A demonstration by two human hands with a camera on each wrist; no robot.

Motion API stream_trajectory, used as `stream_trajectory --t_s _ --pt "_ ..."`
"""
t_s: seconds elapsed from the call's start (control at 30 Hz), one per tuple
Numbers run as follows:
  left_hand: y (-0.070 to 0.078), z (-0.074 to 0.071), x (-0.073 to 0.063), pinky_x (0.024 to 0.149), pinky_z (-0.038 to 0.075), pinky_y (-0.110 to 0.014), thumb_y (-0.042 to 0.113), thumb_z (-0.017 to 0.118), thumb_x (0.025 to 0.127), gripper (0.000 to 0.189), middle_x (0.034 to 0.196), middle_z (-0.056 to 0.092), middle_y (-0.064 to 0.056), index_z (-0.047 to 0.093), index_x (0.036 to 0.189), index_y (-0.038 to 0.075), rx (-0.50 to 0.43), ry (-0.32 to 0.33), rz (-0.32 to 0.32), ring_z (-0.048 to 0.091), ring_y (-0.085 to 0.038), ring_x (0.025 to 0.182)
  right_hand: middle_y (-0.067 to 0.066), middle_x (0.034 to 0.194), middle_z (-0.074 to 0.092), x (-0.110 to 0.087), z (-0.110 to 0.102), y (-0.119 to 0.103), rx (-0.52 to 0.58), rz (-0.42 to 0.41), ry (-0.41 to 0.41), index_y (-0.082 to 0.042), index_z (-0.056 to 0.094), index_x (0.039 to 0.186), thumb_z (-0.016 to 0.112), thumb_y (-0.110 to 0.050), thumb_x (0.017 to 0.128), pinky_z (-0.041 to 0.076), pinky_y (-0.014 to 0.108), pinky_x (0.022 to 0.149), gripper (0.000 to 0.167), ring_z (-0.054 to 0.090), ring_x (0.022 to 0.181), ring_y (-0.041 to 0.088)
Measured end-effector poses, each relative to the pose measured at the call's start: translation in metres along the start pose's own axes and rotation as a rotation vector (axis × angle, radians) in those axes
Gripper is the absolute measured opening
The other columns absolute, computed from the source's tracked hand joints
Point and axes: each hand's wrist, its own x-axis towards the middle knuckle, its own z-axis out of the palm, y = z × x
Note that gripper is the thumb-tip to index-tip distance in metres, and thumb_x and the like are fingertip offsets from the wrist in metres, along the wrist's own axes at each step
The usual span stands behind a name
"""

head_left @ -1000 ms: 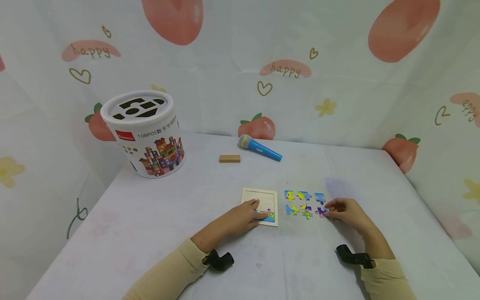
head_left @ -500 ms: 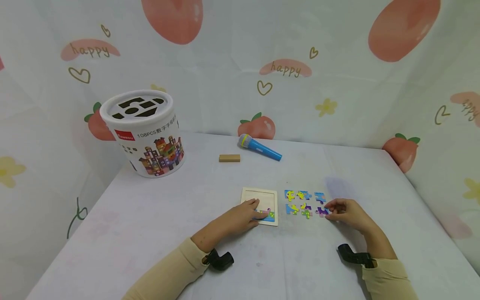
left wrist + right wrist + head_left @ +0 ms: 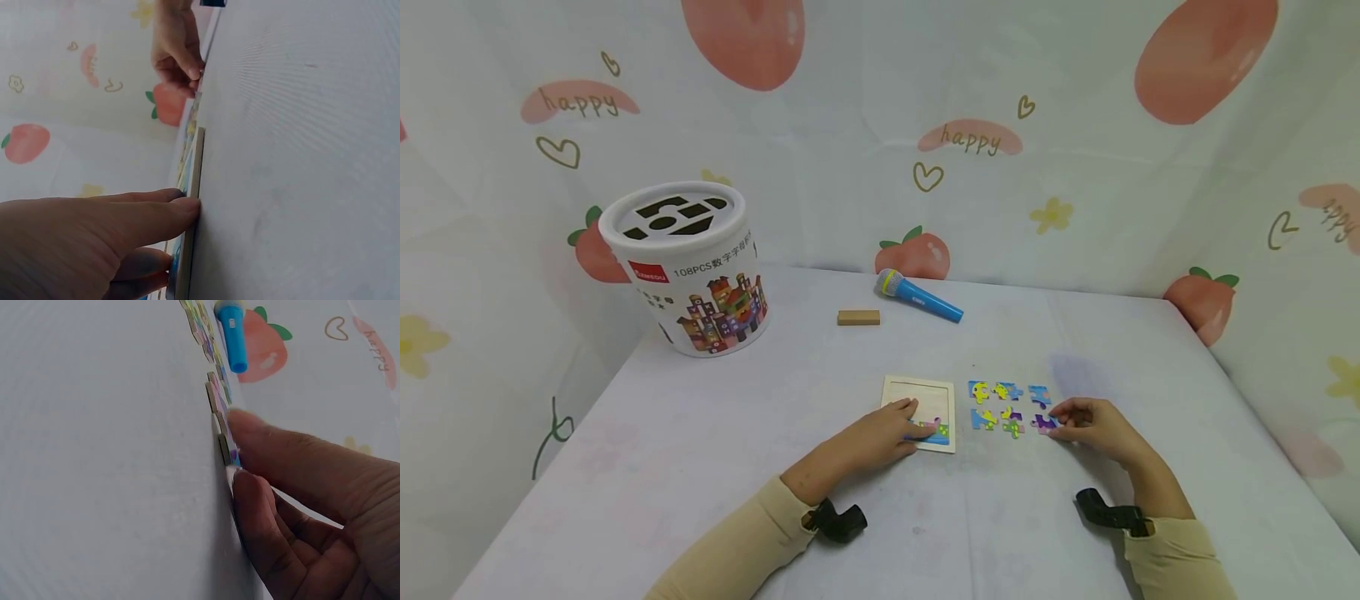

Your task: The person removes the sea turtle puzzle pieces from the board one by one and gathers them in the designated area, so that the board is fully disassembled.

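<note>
My left hand (image 3: 880,435) rests with extended fingers on a small wooden puzzle tray (image 3: 952,408). In the left wrist view, one digit touches the edge of the tray (image 3: 196,164). Inside its lower part show blue, green and pink pieces (image 3: 936,433), partly covered by the hand. To the right, loose jigsaw pieces (image 3: 983,419) lie in two rows. At the lower right end of these rows, my right hand (image 3: 1096,427) pinches a purple and blue jigsaw piece (image 3: 1042,423) between thumb and finger. The right wrist view shows that piece (image 3: 226,450) between the fingertips, low at the table.
Behind the puzzle lie a blue toy microphone (image 3: 925,297) and a small wooden block (image 3: 859,317). A large white bucket (image 3: 688,275) with a slotted lid stands at the back left. A printed cloth (image 3: 835,167) hangs behind the white table (image 3: 925,533).
The right hand's fingertips have shifted very slightly at the purple and blue jigsaw piece. The left hand and tray stay in place.
</note>
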Motion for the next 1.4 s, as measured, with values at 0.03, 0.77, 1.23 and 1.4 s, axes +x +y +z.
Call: stream_trajectory --t_s 0.03,0.77,1.23,1.4 --pt "-0.001 -0.001 0.000 0.110 0.034 -0.040 0.025 0.056 0.093 0.039 0.147 0.036 -0.017 0.053 0.132 0.026 -0.009 -0.006 0.001 0.031 -0.027 0.140 0.005 0.081 0.056 -0.001 0.000 -0.001 -0.003 0.006 -0.001 0.007 0.061 0.106 0.074 -0.020 0.079 0.044 0.020 0.056 0.040 0.048 0.070 0.004" --pt "-0.044 -0.014 0.000 0.118 0.015 -0.043 0.036 0.069 0.083 0.069 0.151 0.032 -0.009 0.042 0.141 0.012 -0.325 0.053 -0.031 0.021 -0.025 0.144 0.007 0.086 0.062 0.014 0.017 -0.033 0.023 -0.096 -0.033 0.004 0.064 0.108 0.073 -0.021 0.080 0.047 0.020 0.061 0.039 0.054 0.074 0.004" --pt "-0.059 -0.012 -0.004 0.118 0.013 -0.043 0.039 0.072 0.079 0.078 0.155 0.023 -0.008 0.038 0.143 0.011 -0.353 0.004 -0.099 0.016 -0.026 0.145 0.012 0.091 0.063 0.032 0.045 -0.070 0.056 -0.213 -0.153 0.005 0.064 0.110 0.073 -0.017 0.080 0.047 0.020 0.063 0.038 0.056 0.082 0.015" --pt "-0.060 -0.013 -0.006 0.119 0.012 -0.040 0.036 0.073 0.079 0.079 0.155 0.022 -0.008 0.036 0.143 0.008 -0.350 0.002 -0.078 0.016 -0.023 0.145 0.010 0.089 0.063 0.041 0.058 -0.083 0.048 -0.267 -0.175 0.004 0.065 0.109 0.073 -0.019 0.080 0.048 0.021 0.063 0.037 0.057 0.079 0.011"
